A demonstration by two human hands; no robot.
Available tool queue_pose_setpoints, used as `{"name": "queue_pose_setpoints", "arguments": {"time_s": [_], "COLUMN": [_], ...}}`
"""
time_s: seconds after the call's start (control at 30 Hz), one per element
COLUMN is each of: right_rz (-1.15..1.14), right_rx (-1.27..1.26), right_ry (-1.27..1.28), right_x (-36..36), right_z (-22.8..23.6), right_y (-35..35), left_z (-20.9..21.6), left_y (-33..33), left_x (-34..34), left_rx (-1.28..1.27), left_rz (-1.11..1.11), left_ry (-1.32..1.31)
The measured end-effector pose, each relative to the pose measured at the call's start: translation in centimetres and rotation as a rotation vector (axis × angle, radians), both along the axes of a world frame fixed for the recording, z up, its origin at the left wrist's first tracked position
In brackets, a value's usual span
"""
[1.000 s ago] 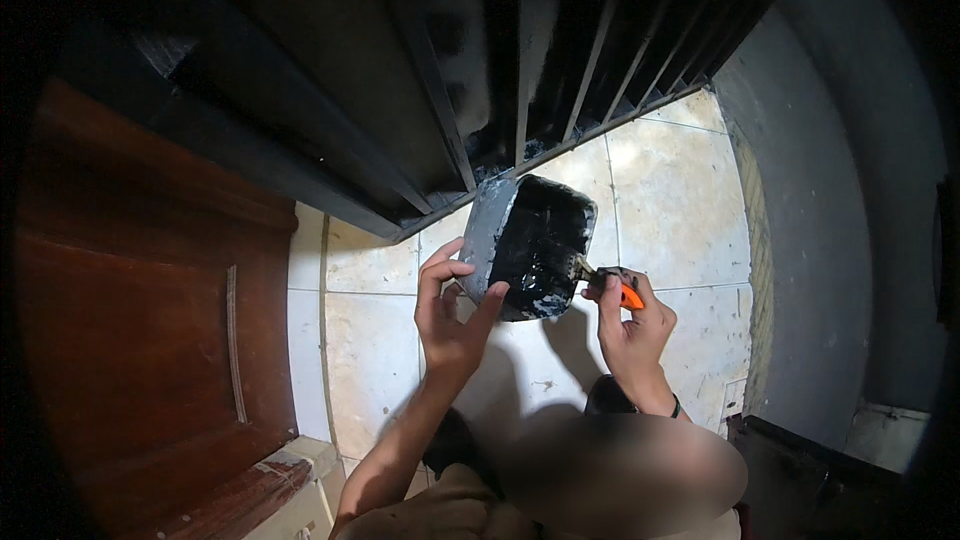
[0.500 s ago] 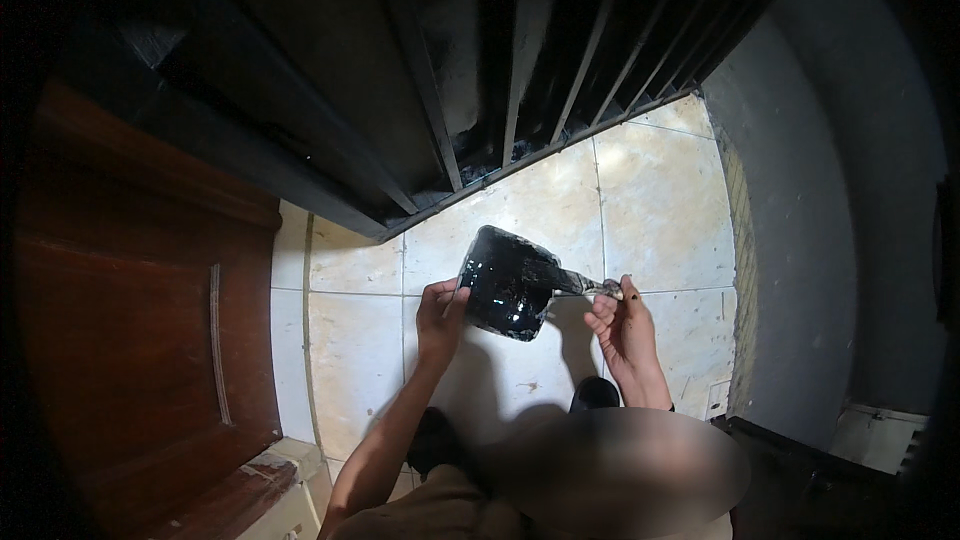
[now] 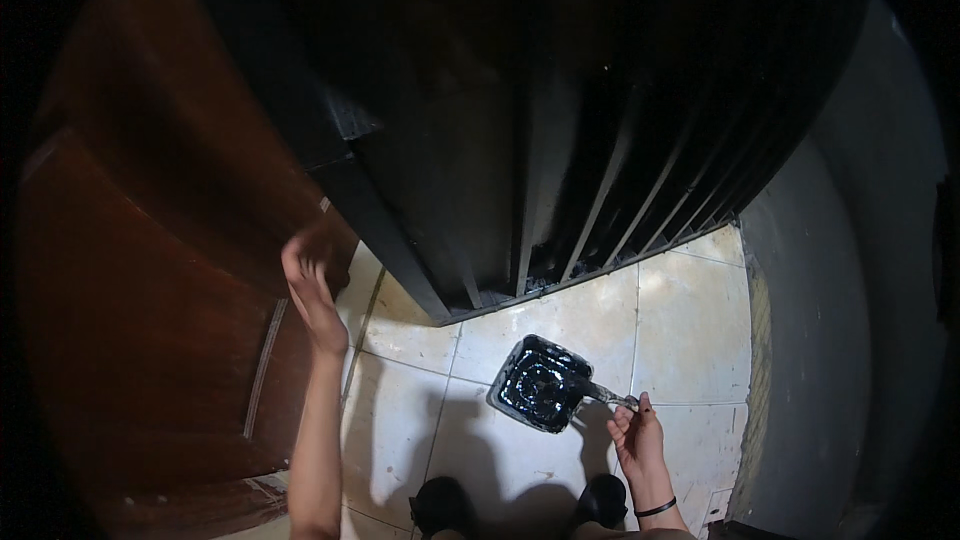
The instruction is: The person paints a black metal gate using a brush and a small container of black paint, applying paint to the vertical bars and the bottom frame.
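A squarish tub (image 3: 535, 402) with wet, glossy black paint inside is over the tiled floor in front of me; I cannot tell whether it rests on the tiles. A paintbrush (image 3: 603, 393) lies with its bristle end in the tub, its paint-smeared handle sticking out to the right. My right hand (image 3: 638, 437) holds the end of that handle between thumb and fingers. Raised at the left, my left hand (image 3: 314, 290) is open and slightly blurred. It holds nothing and is in front of the brown door, near the lower edge of the black gate.
A black barred metal gate (image 3: 430, 230) slants across the far side. To the left stands a brown wooden door (image 3: 170, 340), and a grey wall (image 3: 810, 340) curves along the right. Pale tiles (image 3: 690, 340) cover the floor; my dark shoes (image 3: 441, 505) are below the tub.
My left hand has let go of the tub's left edge and moved up and left toward the door. The view has shifted, showing more of the gate. My right hand still holds the brush.
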State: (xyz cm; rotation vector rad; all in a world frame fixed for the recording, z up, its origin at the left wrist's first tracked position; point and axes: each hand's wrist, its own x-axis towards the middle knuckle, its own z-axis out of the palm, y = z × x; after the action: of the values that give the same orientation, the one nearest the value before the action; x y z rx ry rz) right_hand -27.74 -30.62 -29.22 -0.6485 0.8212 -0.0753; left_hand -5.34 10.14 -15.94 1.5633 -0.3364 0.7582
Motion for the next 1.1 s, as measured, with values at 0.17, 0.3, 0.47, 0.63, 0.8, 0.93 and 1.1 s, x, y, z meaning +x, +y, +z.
{"name": "queue_pose_setpoints", "arguments": {"time_s": [0.17, 0.3, 0.47, 0.63, 0.8, 0.93, 1.1], "right_rz": [0.151, 0.24, 0.096, 0.035, 0.068, 0.094, 0.053], "right_rx": [-0.666, -0.91, -0.701, -0.801, -1.045, -1.602, -1.8], "right_ry": [-0.117, -0.205, -0.171, -0.336, -0.67, -0.861, -0.916], "right_x": [-0.3, -1.2, -0.6, 2.9, 7.2, 10.8, 12.3], "right_z": [-0.1, -0.8, 1.0, 9.7, 17.1, 18.9, 20.5], "right_y": [2.2, 3.7, 3.2, 3.5, 7.0, 8.5, 9.3], "left_z": [5.5, 6.1, 1.7, 6.0, 5.8, 7.2, 8.8], "left_y": [-0.6, -3.6, -1.6, -6.8, -5.5, -7.2, -8.2], "left_x": [5.7, 6.3, 8.3, 5.8, 6.5, 4.8, 2.6], "left_rx": [-0.214, -0.342, -0.152, -0.043, -0.033, -0.074, -0.094], "left_rz": [-0.361, -0.437, -0.231, -0.043, -0.144, -0.095, -0.068], "left_ry": [0.105, 0.14, 0.177, -0.067, 0.023, 0.061, -0.025]}}
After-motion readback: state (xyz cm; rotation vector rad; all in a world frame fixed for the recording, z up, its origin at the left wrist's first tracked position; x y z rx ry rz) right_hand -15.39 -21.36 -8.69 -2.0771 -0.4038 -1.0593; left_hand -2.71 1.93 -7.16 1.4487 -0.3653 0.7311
